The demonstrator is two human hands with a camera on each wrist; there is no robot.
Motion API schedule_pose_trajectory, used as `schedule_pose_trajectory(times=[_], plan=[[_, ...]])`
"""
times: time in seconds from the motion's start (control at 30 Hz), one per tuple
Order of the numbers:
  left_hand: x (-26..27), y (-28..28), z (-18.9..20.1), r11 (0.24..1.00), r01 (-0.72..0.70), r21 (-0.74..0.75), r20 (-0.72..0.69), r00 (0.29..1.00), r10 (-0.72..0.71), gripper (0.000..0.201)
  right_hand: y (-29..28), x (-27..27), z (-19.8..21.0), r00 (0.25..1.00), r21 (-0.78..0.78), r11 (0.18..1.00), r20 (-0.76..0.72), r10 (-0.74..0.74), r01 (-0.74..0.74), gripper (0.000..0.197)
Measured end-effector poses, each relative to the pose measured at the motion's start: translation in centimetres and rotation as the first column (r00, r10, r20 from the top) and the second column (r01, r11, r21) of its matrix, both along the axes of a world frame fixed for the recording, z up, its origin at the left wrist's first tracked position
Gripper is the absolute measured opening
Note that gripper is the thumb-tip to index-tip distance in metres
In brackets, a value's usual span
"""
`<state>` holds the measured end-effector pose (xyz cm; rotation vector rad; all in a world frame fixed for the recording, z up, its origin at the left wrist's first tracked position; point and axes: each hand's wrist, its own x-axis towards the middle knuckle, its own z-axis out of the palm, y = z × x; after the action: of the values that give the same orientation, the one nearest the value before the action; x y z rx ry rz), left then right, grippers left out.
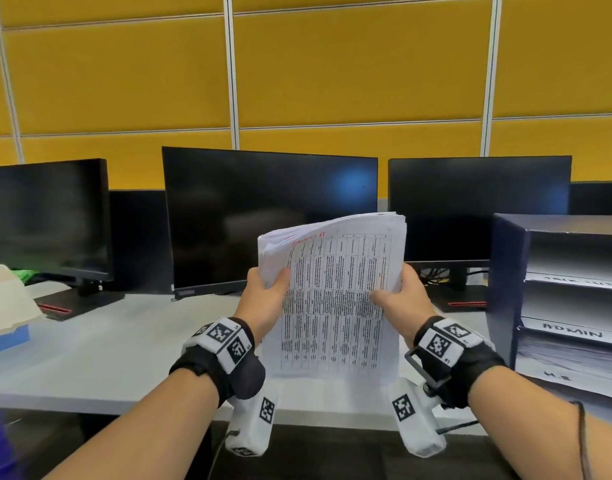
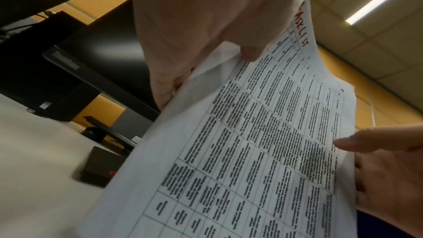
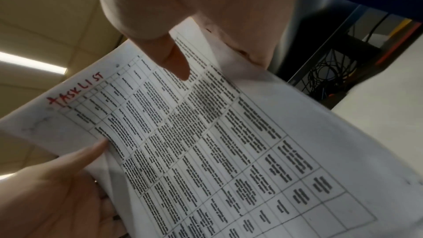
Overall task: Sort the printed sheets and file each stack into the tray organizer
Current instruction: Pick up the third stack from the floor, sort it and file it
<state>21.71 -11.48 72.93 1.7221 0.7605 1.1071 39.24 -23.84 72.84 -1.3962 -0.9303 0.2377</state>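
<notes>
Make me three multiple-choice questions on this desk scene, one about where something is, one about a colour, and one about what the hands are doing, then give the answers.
1. Where does the tray organizer stand relative to the held stack of sheets?
A. to its right
B. to its left
C. directly beneath it

2. What colour is the handwritten heading on the top sheet?
A. blue
B. red
C. green

3. How is the stack held?
A. lying flat on the desk
B. by the left hand alone
C. gripped at its side edges by the left hand and the right hand

Answers: 1 A, the head view shows the organizer at the desk's right end. 2 B, the right wrist view shows red lettering. 3 C, each thumb presses on the printed face.
</notes>
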Motion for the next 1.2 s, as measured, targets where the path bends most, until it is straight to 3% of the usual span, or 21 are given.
schedule_pose_trajectory(times=[0.07,0.17,0.47,0.63,0.83,0.97,1.07,1.13,1.2], plan=[[-0.1,0.0,0.1,0.999,0.005,-0.034,0.008,1.000,-0.005,0.059,0.1,0.0,-0.1,1.000,-0.011,1.000,0.011,-0.019,0.019,0.048],[-0.1,-0.6,0.4,0.997,0.012,-0.078,0.040,0.999,-0.009,0.045,0.1,-0.1,-0.4,0.997,0.005,0.998,0.053,-0.062,0.061,0.045],[-0.4,-1.5,0.5,0.998,-0.051,-0.030,0.117,0.992,0.054,0.026,0.3,-1.3,-0.4,0.993,0.137,0.985,0.044,-0.109,0.102,0.035],[-0.2,0.0,-2.1,1.000,0.004,0.015,-0.048,0.999,-0.003,0.035,0.7,-0.8,-1.7,0.996,-0.021,0.999,0.081,-0.043,0.044,0.038],[0.2,-0.6,-2.0,0.996,-0.040,-0.077,-0.033,0.999,0.037,0.043,0.6,-0.5,-1.9,0.992,-0.087,0.994,0.120,-0.050,0.060,0.041],[0.2,-1.2,-1.3,0.955,-0.232,0.182,0.103,0.971,0.216,0.055,0.3,-0.6,-1.7,0.988,-0.104,0.992,0.144,-0.057,0.073,0.038],[-0.3,-1.4,-0.1,0.921,-0.286,0.265,0.248,0.943,0.222,0.056,0.4,-0.3,-1.6,0.986,-0.123,0.990,0.159,-0.055,0.075,0.040],[-0.8,-1.6,0.7,0.860,-0.365,0.356,0.271,0.921,0.279,0.052,0.6,0.1,-1.5,0.987,-0.144,0.987,0.154,-0.053,0.075,0.041],[-1.4,-1.5,1.2,0.745,-0.460,0.483,0.284,0.887,0.364,0.041,0.8,0.5,-1.7,0.989,-0.159,0.984,0.137,-0.056,0.077,0.041]])
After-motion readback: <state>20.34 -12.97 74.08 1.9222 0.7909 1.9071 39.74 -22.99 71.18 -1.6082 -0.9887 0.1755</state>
